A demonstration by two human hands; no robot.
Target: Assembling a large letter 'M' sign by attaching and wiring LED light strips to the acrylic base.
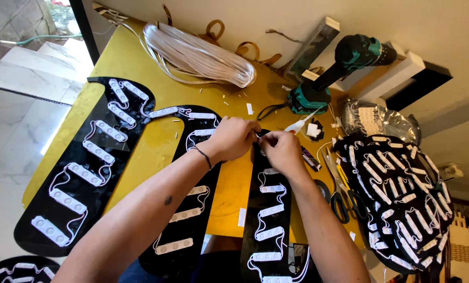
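1. Yellow bench (155, 152) under me, crowded with black sign panels wired with white light modules
2. My left hand (233, 137) and right hand (281, 149) meet at the top end of the narrow black panel (268, 209); the fingers (259, 137) of both are pinched together on something small, likely a wire end, though I cannot tell for sure
3. That pinched piece sits right between the fingertips, touching both, just above the panel's first module
4. Risk as I judge it: tugging could peel modules off the strip, or the thin wire could slip free
5. Farther out, scissors (344, 204) and a teal drill (339, 71) lie near my right forearm; a careless sweep might knock them
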